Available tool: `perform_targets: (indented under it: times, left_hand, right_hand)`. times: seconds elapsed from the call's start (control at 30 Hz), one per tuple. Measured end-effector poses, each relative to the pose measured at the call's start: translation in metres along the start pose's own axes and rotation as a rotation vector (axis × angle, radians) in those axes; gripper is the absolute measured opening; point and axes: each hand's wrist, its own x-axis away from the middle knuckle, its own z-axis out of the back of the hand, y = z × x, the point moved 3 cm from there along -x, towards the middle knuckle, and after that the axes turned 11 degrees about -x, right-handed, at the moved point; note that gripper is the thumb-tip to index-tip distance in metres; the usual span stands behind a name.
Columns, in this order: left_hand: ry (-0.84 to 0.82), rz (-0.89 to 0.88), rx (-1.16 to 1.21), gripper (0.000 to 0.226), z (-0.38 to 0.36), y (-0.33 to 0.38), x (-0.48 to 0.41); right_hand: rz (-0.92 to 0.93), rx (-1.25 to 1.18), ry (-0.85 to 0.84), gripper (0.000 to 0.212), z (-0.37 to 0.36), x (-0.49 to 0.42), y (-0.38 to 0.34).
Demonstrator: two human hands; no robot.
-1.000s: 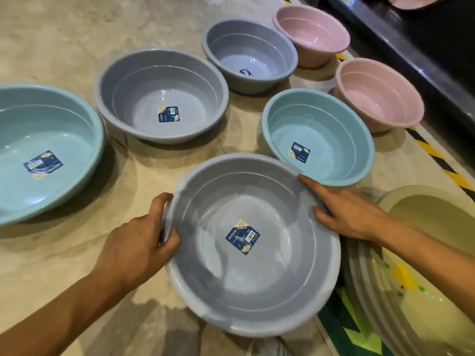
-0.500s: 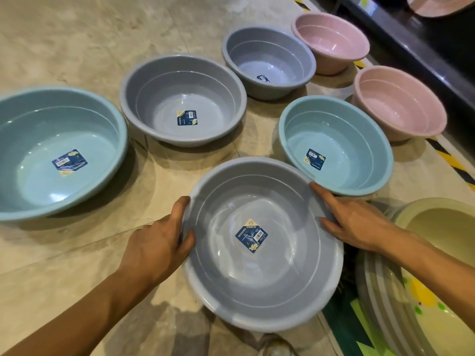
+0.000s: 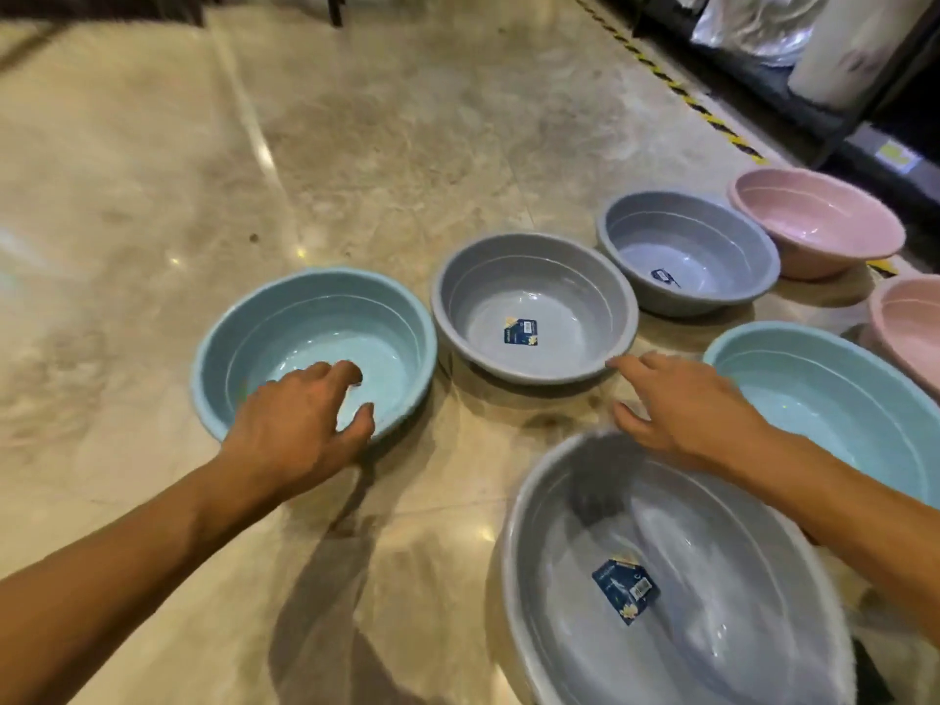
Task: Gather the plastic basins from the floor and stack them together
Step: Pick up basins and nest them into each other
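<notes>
Our left hand [image 3: 300, 424] hangs loose-fingered over the left blue basin's [image 3: 305, 323] near rim, holding nothing. Our right hand [image 3: 686, 404], outstretched and empty, has its forefinger at the near rim of the middle grey basin [image 3: 549, 292].

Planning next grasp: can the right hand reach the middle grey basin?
Likely yes: the right hand is open, fingertips at the near rim of the middle grey basin; nothing blocks it.

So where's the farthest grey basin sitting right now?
In the head view, the farthest grey basin sits on the floor right of centre, between the middle grey basin on its left and the far pink basin on its right.
</notes>
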Motion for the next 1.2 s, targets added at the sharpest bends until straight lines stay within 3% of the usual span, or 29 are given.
perform_targets:
  times: [0.17,0.33,0.63,1.03,1.2]
  left_hand:
    - [0.029,0.110,-0.120,0.046,0.032,-0.079,0.004]
    - [0.067,0.193,-0.188,0.049,0.054,-0.139,0.005]
    - [0.032,0.424,-0.131,0.050,0.045,-0.216,-0.002]
    - [-0.183,0.548,0.090,0.069,-0.035,-0.253,-0.003]
    - [-0.240,0.548,0.482,0.068,-0.062,-0.242,-0.003]
  right_hand:
    - [0.126,0.093,-0.044,0.050,0.017,-0.070,-0.072]
    - [0.198,0.029,-0.012,0.048,0.032,-0.116,-0.124]
    - [0.216,-0.004,-0.049,0.049,0.025,-0.179,-0.197]
    - [0.099,-0.127,-0.137,0.059,-0.043,-0.206,-0.219]
    - [0.038,-0.240,-0.148,0.062,-0.068,-0.205,-0.214]
